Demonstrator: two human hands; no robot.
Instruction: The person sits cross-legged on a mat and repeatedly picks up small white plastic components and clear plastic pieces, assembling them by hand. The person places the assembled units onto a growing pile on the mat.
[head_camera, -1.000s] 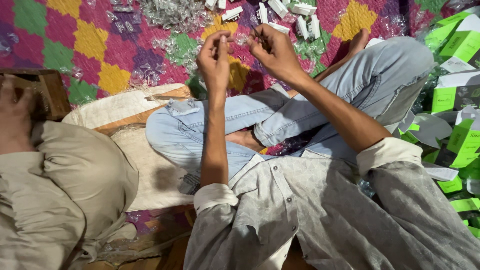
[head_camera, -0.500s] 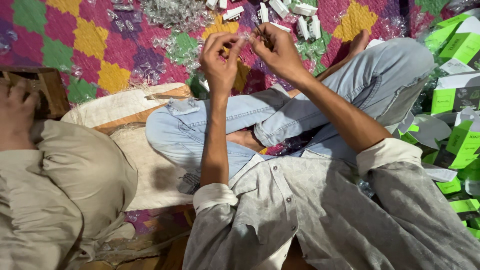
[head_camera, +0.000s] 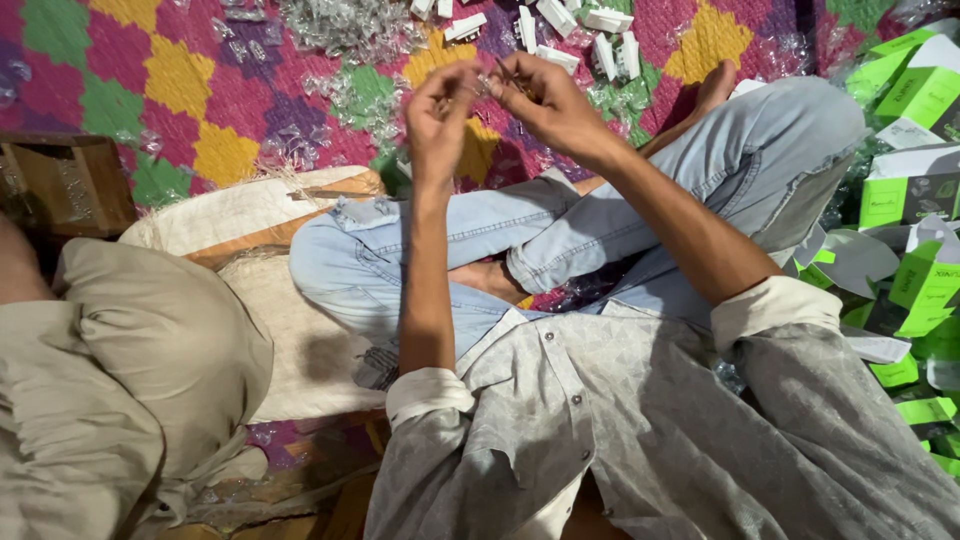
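Note:
I sit cross-legged in pale blue jeans on a patchwork mat. My left hand (head_camera: 437, 112) and my right hand (head_camera: 548, 100) are raised together over my knees, fingertips pinched around a small clear item (head_camera: 487, 82) held between them. It is too small to tell what it is. Just beyond my hands lie several small white parts (head_camera: 578, 30) and a heap of crumpled clear plastic wrappers (head_camera: 345, 25) on the mat.
Green and white cardboard boxes (head_camera: 915, 200) are piled at the right. A brown wooden box (head_camera: 65, 180) stands at the left, a cream cushion (head_camera: 255, 215) beside it. Another person in beige clothing (head_camera: 110, 370) sits at my lower left.
My two hands have drawn a little closer together and shifted slightly. The other person's hand at the left edge has dropped out of sight.

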